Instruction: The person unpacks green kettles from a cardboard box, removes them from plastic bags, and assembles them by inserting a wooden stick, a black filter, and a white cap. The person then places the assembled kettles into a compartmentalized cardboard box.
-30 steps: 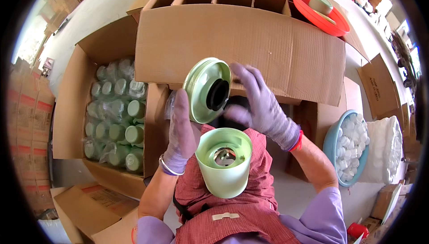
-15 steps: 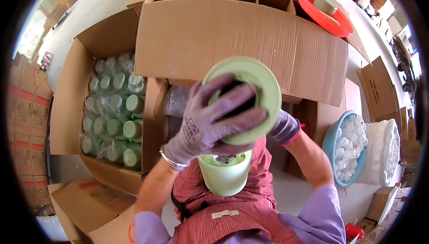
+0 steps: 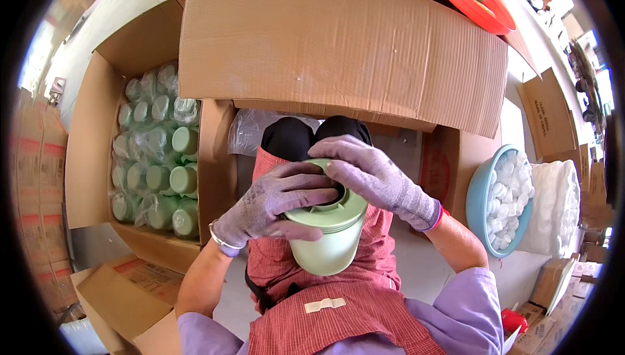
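A pale green round container (image 3: 329, 254) rests upright on my lap. Its wide green lid (image 3: 345, 210) sits on the top, with a raised collar around a dark middle. My left hand (image 3: 280, 200), in a grey-purple knit glove, grips the lid from the left, fingers bent over the collar. From the right and far side, my right hand (image 3: 374, 179), in a matching glove, curls its fingers over the collar. Gloves cover part of the lid, and the container's inside is hidden.
An open carton (image 3: 97, 153) of plastic-wrapped green containers (image 3: 156, 178) stands left. Ahead is a divided carton with a broad flap (image 3: 338, 49), bearing a red tray (image 3: 501, 20). At right stand a blue basin (image 3: 478, 208) of small white caps (image 3: 511, 202) and a white bundle (image 3: 553, 208).
The lid, held tilted above the container, has come down onto it and now lies nearly level. My right hand has moved from behind the lid to its top.
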Motion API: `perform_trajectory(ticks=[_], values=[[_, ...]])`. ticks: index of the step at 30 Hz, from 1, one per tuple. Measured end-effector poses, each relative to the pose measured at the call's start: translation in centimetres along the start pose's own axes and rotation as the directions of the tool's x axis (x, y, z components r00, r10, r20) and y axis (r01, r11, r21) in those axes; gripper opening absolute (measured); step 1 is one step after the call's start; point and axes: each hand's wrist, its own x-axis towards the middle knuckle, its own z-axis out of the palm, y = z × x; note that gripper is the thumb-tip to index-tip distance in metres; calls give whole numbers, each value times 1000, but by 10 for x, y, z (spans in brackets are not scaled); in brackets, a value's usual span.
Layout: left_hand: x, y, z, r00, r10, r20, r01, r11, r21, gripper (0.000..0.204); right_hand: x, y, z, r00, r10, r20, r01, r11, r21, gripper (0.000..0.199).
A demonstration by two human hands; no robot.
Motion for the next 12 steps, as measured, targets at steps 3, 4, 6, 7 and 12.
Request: perform_trajectory(ticks=[3,4,6,7,12], values=[[1,-1,4,1000,-2,12,2,1000,-7,58,-3,0,9,994,-109,16,110,985,-129,32],[-1,-1,5,1000,-7,14,7,1000,-8,57,-4,5,14,994,-104,30,107,981,-161,33],[-10,1,12,997,-12,73,10,1000,20,61,-6,12,24,994,-85,62,97,970,-221,34],[-16,3,16,995,-16,102,13,999,34,63,-7,10,26,990,32,139,-15,992,-122,39],[-16,45,24,968,-242,60,232,962,144,87,7,37,17,937,-104,334,75,992,99,53]])
